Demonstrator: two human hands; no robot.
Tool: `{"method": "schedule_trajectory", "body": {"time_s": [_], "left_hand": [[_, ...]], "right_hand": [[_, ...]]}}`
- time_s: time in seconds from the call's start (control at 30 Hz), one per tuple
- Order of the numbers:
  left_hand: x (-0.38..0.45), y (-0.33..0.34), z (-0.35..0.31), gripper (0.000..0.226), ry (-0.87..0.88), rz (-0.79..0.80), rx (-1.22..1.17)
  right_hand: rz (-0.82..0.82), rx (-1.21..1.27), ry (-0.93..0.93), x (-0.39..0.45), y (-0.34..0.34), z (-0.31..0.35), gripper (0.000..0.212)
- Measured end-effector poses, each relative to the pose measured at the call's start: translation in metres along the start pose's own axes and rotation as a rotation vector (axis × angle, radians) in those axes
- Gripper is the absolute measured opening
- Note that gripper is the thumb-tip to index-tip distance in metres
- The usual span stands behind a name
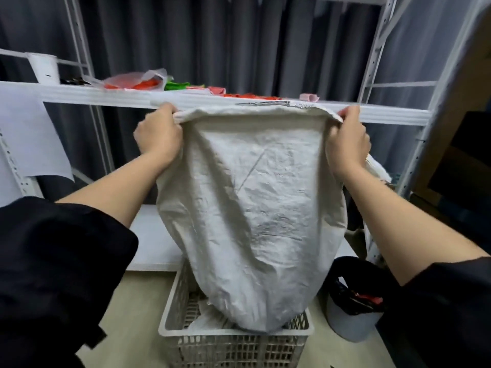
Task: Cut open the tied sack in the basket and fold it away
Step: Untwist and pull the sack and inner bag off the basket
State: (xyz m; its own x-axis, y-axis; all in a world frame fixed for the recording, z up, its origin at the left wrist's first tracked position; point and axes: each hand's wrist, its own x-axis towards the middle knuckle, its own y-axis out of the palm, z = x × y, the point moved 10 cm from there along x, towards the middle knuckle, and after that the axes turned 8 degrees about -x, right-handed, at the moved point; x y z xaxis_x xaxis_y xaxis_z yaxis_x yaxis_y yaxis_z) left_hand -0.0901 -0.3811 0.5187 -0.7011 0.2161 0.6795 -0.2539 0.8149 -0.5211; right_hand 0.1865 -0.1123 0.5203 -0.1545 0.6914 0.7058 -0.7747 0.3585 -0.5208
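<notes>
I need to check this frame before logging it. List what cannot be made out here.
Head view only:
- Fingertips of left hand and right hand: curled behind the sack edge.
- Sack's far side and inside: hidden by its near face.
- Basket contents: mostly covered by the sack's lower end.
- Writing along the sack's top edge: too blurred.
- Items on the shelf: small, blurred.

You face a white metal shelving rack (pixel 377 57) standing before dark grey curtains (pixel 239 41). Its shelf (pixel 106 95) carries red and green packets (pixel 148 82) and a white roll (pixel 43 67) at its left end. Below the shelf lies a beige floor (pixel 138 301). A sheet of white paper (pixel 26 136) hangs under the shelf's left end.
</notes>
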Motion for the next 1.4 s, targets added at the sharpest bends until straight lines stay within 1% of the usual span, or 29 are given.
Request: {"method": "schedule_trajectory", "body": {"time_s": [0.03,0.07,0.13,0.17,0.2,0.27,0.33,0.4,0.47,0.53,0.57,0.63,0.67,0.73,0.8,0.87,0.9,0.93,1.0,1.03,1.07,1.1,1.17,1.2,1.23,1.27,1.3,1.33,1.4], "left_hand": [[-0.006,0.002,0.004,0.033,-0.018,-0.01,-0.006],[-0.012,0.015,0.006,0.032,0.016,0.063,0.065],[-0.026,0.051,0.018,0.027,0.115,0.321,0.3],[-0.026,0.054,0.022,0.023,0.139,0.363,0.373],[-0.019,0.046,0.02,0.021,0.154,0.314,0.35],[-0.002,0.017,0.011,0.023,0.116,0.138,0.169],[0.0,-0.001,0.003,0.029,0.039,0.015,-0.031],[-0.008,0.005,0.006,0.031,-0.001,0.026,-0.136],[-0.024,0.025,0.016,0.033,0.03,0.144,-0.062],[-0.039,0.045,0.031,0.037,0.118,0.262,0.139],[-0.046,0.051,0.039,0.04,0.166,0.308,0.261],[-0.063,0.061,0.048,0.052,0.276,0.384,0.464],[-0.073,0.067,0.052,0.059,0.33,0.431,0.517],[-0.096,0.08,0.06,0.065,0.362,0.562,0.467],[-0.119,0.096,0.068,0.068,0.336,0.735,0.34],[-0.145,0.117,0.077,0.074,0.324,0.899,0.268],[-0.154,0.125,0.08,0.073,0.29,0.941,0.186],[-0.159,0.13,0.081,0.067,0.235,0.949,0.089],[-0.157,0.134,0.082,0.046,0.168,0.881,-0.045],[-0.152,0.133,0.081,0.042,0.152,0.816,-0.065],[-0.146,0.132,0.081,0.046,0.131,0.759,-0.076],[-0.14,0.131,0.083,0.057,0.1,0.717,-0.096],[-0.13,0.132,0.087,0.087,0.055,0.689,-0.126],[-0.127,0.133,0.089,0.1,0.043,0.7,-0.104],[-0.124,0.135,0.091,0.11,0.051,0.713,-0.012],[-0.12,0.138,0.094,0.117,0.095,0.717,0.15],[-0.116,0.141,0.095,0.122,0.159,0.708,0.322],[-0.113,0.145,0.095,0.124,0.209,0.705,0.439],[-0.111,0.161,0.099,0.118,0.235,0.792,0.505]], "right_hand": [[0.032,-0.024,-0.012,-0.006,0.005,-0.001,0.026],[0.129,-0.144,-0.092,-0.014,0.021,0.001,0.026],[0.37,-0.434,-0.263,-0.03,0.057,-0.005,0.024],[0.347,-0.477,-0.301,-0.024,0.056,-0.004,0.025],[0.241,-0.408,-0.291,-0.013,0.042,0.003,0.025],[0.023,-0.219,-0.226,0.007,0.006,0.021,0.022],[-0.07,-0.077,-0.156,0.011,-0.012,0.029,0.023],[-0.04,-0.034,-0.112,0.001,-0.003,0.021,0.026],[0.078,-0.085,-0.16,-0.02,0.021,0.008,0.026],[0.22,-0.256,-0.297,-0.04,0.047,-0.003,0.024],[0.257,-0.356,-0.371,-0.048,0.055,-0.009,0.027],[0.258,-0.525,-0.517,-0.064,0.063,-0.016,0.042],[0.247,-0.578,-0.58,-0.073,0.066,-0.019,0.053],[0.211,-0.579,-0.723,-0.097,0.072,-0.02,0.076],[0.146,-0.548,-0.903,-0.123,0.072,-0.017,0.086],[0.135,-0.509,-1.1,-0.15,0.075,-0.016,0.084],[0.155,-0.479,-1.171,-0.162,0.078,-0.019,0.08],[0.183,-0.447,-1.221,-0.17,0.081,-0.021,0.076],[0.271,-0.373,-1.27,-0.182,0.087,-0.025,0.067],[0.329,-0.344,-1.279,-0.187,0.089,-0.029,0.059],[0.385,-0.322,-1.27,-0.191,0.091,-0.032,0.05],[0.435,-0.303,-1.229,-0.193,0.091,-0.036,0.043],[0.514,-0.231,-1.03,-0.187,0.087,-0.039,0.037],[0.545,-0.188,-0.894,-0.181,0.087,-0.042,0.035],[0.584,-0.156,-0.767,-0.176,0.09,-0.045,0.032],[0.643,-0.12,-0.663,-0.173,0.098,-0.048,0.033],[0.717,-0.077,-0.576,-0.172,0.106,-0.05,0.041],[0.785,-0.017,-0.507,-0.17,0.115,-0.05,0.05],[0.865,0.083,-0.416,-0.163,0.125,-0.049,0.06]]}}
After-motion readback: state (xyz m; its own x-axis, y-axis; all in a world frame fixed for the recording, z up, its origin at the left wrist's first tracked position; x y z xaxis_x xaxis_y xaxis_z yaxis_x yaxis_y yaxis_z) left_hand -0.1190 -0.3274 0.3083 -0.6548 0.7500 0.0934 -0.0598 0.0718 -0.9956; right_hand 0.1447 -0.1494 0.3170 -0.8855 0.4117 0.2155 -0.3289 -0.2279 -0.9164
